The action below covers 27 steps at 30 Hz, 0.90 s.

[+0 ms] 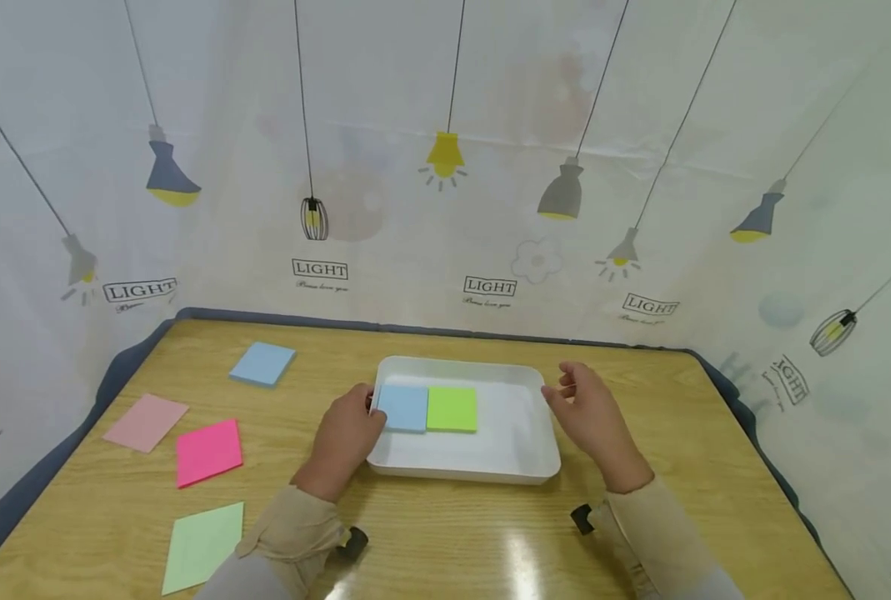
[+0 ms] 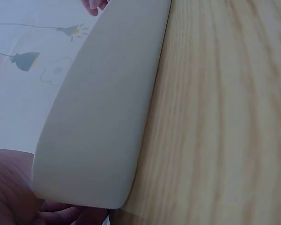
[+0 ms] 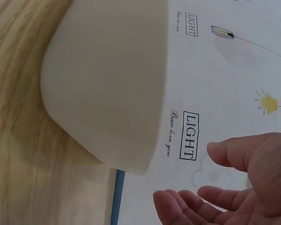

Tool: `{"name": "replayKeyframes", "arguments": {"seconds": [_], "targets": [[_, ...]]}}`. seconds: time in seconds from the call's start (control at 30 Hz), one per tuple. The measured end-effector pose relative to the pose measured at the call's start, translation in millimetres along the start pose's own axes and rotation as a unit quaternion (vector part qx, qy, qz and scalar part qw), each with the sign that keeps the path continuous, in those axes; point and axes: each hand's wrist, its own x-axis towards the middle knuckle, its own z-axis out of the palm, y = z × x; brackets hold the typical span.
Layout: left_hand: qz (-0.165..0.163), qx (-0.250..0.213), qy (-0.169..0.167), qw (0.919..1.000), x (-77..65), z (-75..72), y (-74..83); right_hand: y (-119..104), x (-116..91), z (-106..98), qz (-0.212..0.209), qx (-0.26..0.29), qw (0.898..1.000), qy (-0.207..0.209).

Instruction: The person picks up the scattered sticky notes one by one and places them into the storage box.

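Observation:
A shallow white tray point(image 1: 505, 442) sits on the table, its long side facing me. Inside, a blue sticky-note pad point(image 1: 405, 408) and a lime green sticky-note pad point(image 1: 453, 409) lie side by side toward the left. My left hand point(image 1: 346, 433) grips the tray's left end, thumb over the rim by the blue pad. In the left wrist view, the fingers point(image 2: 65, 214) of that hand curl around the tray's end, partly hidden. My right hand point(image 1: 588, 412) is just off the right rim, its fingers loosely bent and holding nothing; the right wrist view shows a gap between it and the tray wall point(image 3: 103, 79).
Left of the tray, the wooden table point(image 1: 445, 533) holds another blue pad point(image 1: 262, 364), a pale pink pad point(image 1: 147, 422), a hot pink pad point(image 1: 208, 452) and a pale green pad point(image 1: 203, 546), partly behind my left sleeve. A lamp-printed curtain point(image 1: 385, 283) borders the table.

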Motion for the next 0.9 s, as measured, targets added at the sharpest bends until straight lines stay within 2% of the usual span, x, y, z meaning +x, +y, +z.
{"name": "replayKeyframes", "arguments": {"seconds": [0.27,0.5,0.7,0.9], "targets": [[0.004,-0.009,0.0,0.9999,-0.8,0.8,-1.8,7,2,8,0.038,-0.036,0.997,-0.058],[0.005,-0.011,0.005,0.9999,-0.4,2.6,-4.7,14,4,16,0.052,-0.048,0.994,-0.082],[0.009,-0.011,0.005,0.9999,0.2,1.4,-4.0,17,4,21,0.038,-0.074,0.993,-0.081],[0.013,-0.01,0.005,0.9998,0.6,0.0,-4.1,19,4,26,0.023,-0.076,0.994,-0.081]]}}
